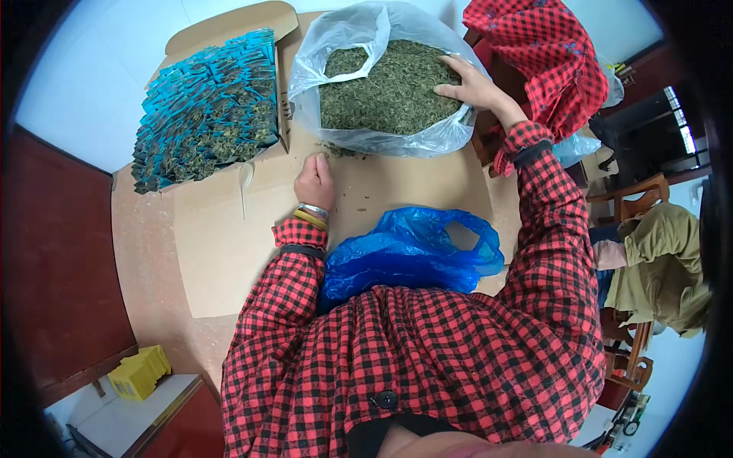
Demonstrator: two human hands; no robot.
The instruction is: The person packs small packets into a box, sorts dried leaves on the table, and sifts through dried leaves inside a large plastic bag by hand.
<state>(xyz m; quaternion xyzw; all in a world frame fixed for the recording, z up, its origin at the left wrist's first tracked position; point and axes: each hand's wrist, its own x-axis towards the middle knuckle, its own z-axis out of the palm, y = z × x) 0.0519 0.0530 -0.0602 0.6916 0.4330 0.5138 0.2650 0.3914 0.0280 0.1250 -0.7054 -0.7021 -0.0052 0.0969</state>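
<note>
My right hand [475, 85] lies on the right part of a heap of dried green tea-like leaves [389, 91], fingers apart. The leaves fill a clear plastic bag [405, 145] whose handle loop crosses the heap at the left. Below that bag, my left hand [314, 183] is closed in a fist over the cardboard [221, 259]; what is inside it, if anything, is hidden. Leaf crumbs [340, 150] are scattered just above the fist. To its left, a cardboard box [229, 23] holds rows of blue-edged packets [206, 99] with leaves showing in them.
A pale plastic spoon or scoop [245, 183] lies below the packets. A crumpled blue plastic bag [412, 248] is against my front. Red checked cloth [557, 53] hangs at the upper right. Another person [657, 267] is at the right near wooden chairs. A yellow box [140, 372] stands lower left.
</note>
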